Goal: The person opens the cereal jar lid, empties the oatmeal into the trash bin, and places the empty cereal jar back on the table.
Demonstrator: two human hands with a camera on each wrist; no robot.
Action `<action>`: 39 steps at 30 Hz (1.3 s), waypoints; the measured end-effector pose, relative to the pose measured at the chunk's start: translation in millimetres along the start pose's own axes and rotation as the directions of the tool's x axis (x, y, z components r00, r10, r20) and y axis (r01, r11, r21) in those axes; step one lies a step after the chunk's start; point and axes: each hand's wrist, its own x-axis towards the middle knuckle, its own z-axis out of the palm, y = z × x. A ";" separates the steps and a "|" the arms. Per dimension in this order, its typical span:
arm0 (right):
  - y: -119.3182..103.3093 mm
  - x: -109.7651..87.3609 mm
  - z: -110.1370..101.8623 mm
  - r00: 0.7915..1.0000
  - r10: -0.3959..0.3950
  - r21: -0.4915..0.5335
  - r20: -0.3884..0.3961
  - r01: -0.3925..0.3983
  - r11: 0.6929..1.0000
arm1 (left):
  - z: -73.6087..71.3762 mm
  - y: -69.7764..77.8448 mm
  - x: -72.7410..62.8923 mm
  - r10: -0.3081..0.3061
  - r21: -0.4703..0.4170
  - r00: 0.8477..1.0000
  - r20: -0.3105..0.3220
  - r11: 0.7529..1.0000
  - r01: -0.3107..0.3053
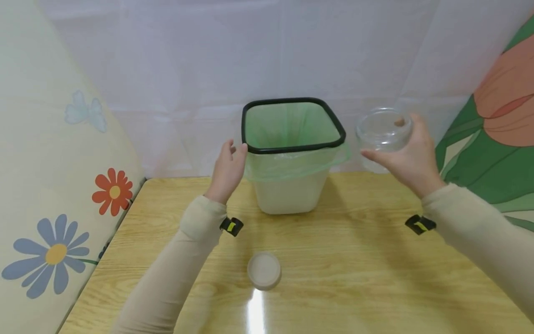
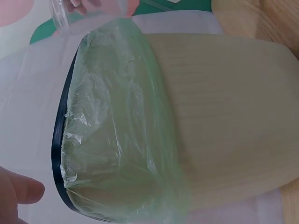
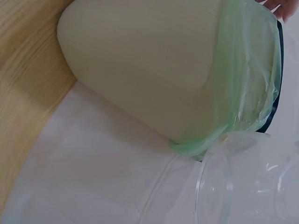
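Note:
A clear jar (image 1: 384, 132) is gripped from its right side by my right hand (image 1: 410, 155), raised above the table. It is see-through, and a fingertip shows through its wall. In the right wrist view the jar (image 3: 247, 182) fills the lower right corner. To its left stands a pale waste bin (image 1: 289, 192) with a black rim and a green bag (image 1: 288, 167) folded over its edge. My left hand (image 1: 227, 169) holds nothing, with loosely bent fingers beside the bin's front left corner. Whether its thumb touches the rim, I cannot tell.
A round, pale lid (image 1: 264, 270) lies on the wooden table (image 1: 354, 278) in front of the bin. A white cloth (image 1: 187, 69) hangs behind, with flower-printed panels at the left and right.

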 end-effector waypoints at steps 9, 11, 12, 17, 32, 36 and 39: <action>4.9 -13.0 -1.0 1.000 0.019 0.008 -0.010 -0.019 1.000 | 3.6 -9.7 -6.4 0.040 0.051 0.999 -0.008 0.998 -0.040; 6.1 -16.3 -0.7 1.000 0.023 0.015 -0.007 -0.023 1.000 | 5.2 -12.0 -7.9 0.068 0.077 0.998 -0.019 0.995 -0.066; 6.9 -18.1 -0.5 1.000 0.024 0.019 -0.007 -0.024 1.000 | 5.9 -13.0 -8.8 0.080 0.087 0.997 -0.022 0.993 -0.078; 11.3 -27.5 0.1 1.000 0.005 0.039 -0.026 -0.004 0.999 | 8.7 -17.3 -12.7 0.125 0.124 0.991 -0.040 0.985 -0.119; 20.6 -49.0 7.1 0.999 0.012 0.071 -0.040 -0.009 0.997 | 10.5 -25.9 -33.5 0.187 0.135 0.982 -0.034 0.974 -0.181; 23.4 -55.3 10.1 1.000 0.005 0.096 -0.031 -0.002 0.995 | 11.7 -30.1 -37.4 0.198 0.138 0.980 -0.035 0.972 -0.191; 26.4 -60.7 12.5 0.999 0.004 0.113 -0.034 0.000 0.994 | 13.5 -33.5 -38.7 0.200 0.148 0.979 -0.026 0.970 -0.194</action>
